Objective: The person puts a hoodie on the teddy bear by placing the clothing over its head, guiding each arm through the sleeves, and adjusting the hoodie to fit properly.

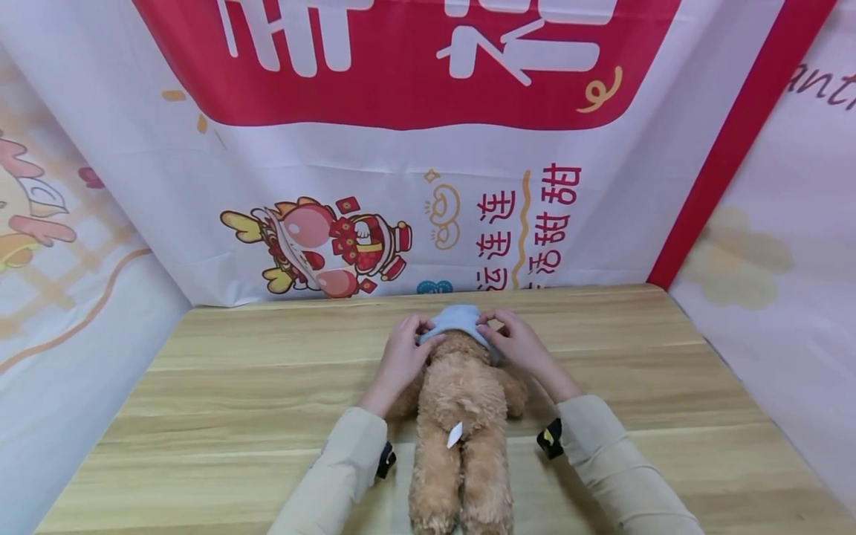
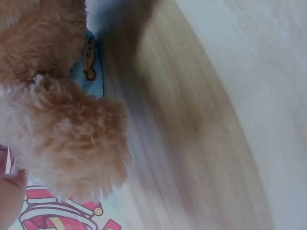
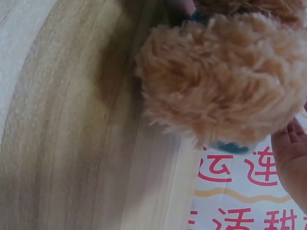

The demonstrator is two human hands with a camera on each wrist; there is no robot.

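A brown plush teddy bear (image 1: pixel 461 394) lies on the wooden table with its back up and its legs toward me. Over the top of its head lies a light-blue cloth (image 1: pixel 458 318). At the cloth's left edge, my left hand (image 1: pixel 403 353) pinches it between thumb and fingers. My right hand (image 1: pixel 520 345) pinches the opposite edge in the same way. The left wrist view shows the bear's furry arm (image 2: pixel 72 139) and a blue cloth piece with a brown bear-shaped patch (image 2: pixel 89 60). Fur covers much of the right wrist view, where the right hand (image 3: pixel 291 160) is partly cut off.
Wood-grain tabletop (image 1: pixel 267 371) extends to both sides of the bear. Behind it hangs a white and red printed cloth (image 1: pixel 348 156) with a cartoon figure. A white tag (image 1: pixel 455 435) sticks out at the bear's rear. Dark straps (image 1: pixel 550 438) hang at my wrists.
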